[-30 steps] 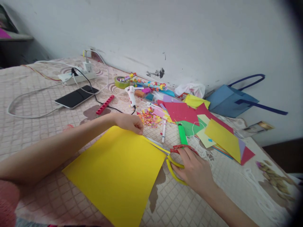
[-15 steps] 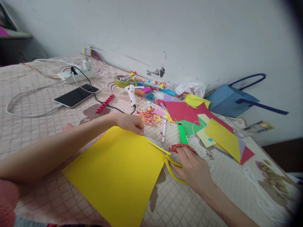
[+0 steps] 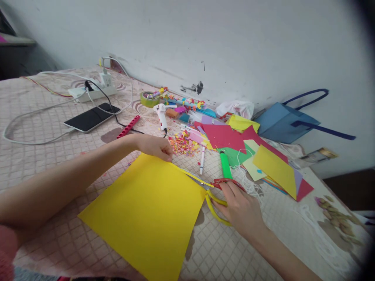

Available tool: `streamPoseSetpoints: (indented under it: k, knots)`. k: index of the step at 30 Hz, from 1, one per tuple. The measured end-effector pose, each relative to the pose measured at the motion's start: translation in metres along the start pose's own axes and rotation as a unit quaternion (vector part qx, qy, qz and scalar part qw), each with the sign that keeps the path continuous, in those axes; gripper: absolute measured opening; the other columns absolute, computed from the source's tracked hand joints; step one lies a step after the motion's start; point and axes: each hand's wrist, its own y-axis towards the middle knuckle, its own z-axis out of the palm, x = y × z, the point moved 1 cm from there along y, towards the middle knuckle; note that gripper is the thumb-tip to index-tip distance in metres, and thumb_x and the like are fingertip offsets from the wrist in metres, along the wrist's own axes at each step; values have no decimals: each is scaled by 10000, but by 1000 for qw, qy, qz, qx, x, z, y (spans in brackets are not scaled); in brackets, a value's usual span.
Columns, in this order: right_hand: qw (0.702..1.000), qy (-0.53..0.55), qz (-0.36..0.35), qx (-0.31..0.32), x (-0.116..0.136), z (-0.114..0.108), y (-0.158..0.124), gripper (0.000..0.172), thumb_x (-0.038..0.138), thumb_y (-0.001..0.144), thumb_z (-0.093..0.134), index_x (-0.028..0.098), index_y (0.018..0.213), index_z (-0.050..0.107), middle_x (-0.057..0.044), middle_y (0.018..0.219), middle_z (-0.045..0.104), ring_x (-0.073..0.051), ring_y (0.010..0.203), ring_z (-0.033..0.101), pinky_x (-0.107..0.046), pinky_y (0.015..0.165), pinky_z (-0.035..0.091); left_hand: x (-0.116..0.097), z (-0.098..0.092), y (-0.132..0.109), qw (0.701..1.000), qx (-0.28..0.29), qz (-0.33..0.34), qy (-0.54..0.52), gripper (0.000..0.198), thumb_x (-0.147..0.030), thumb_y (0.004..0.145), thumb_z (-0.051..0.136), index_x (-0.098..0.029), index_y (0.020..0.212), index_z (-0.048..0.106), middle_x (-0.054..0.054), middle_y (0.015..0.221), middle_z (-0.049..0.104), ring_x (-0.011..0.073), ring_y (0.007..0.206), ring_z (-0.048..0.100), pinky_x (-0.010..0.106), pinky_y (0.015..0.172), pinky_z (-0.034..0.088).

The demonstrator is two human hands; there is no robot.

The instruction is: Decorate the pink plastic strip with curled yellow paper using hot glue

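Observation:
A large yellow sheet of paper [image 3: 143, 214] hangs tilted over the cloth-covered table. My left hand [image 3: 156, 147] is closed on its far edge, fingers curled in. In my right hand [image 3: 241, 205] is a pair of scissors [image 3: 218, 212] with one red and one yellow handle; their blades lie along the sheet's far right edge. A thin yellow strip [image 3: 196, 178], partly cut from that edge, runs beside the blades toward the handles. Part of the blades is hidden by the paper.
Beyond my hands lie a white glue gun [image 3: 160, 116], paper scraps [image 3: 184, 143], a white marker [image 3: 202, 160] and a green tube [image 3: 225, 164]. Coloured sheets [image 3: 275, 169] and white string [image 3: 249, 183] are at right, near a blue bag [image 3: 287, 123]. A phone [image 3: 91, 117] charges at left.
My left hand has shifted slightly left along the far edge. The scissor handles have drawn closer together, and the strip's loose end now rests by the red handle.

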Motion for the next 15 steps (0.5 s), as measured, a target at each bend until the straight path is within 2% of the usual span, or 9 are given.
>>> streamPoseSetpoints:
  k: [7, 15]
  knots:
    - [1000, 12, 16, 6, 4, 0, 4, 296, 384, 771, 535, 150, 948, 568, -43, 846, 618, -172, 733, 589, -273, 611, 383, -6, 4, 2, 1000, 5, 5, -10, 245, -283, 830, 499, -115, 807, 676, 8, 638, 625, 115, 649, 543, 157, 567, 376]
    - [1000, 10, 14, -1, 4, 2, 5, 319, 423, 785, 525, 146, 938, 569, -52, 829, 612, -169, 717, 585, -271, 600, 384, -8, 5, 1, 998, 14, 17, -57, 250, -309, 825, 518, -116, 824, 676, 23, 673, 652, 121, 649, 552, 168, 581, 397]
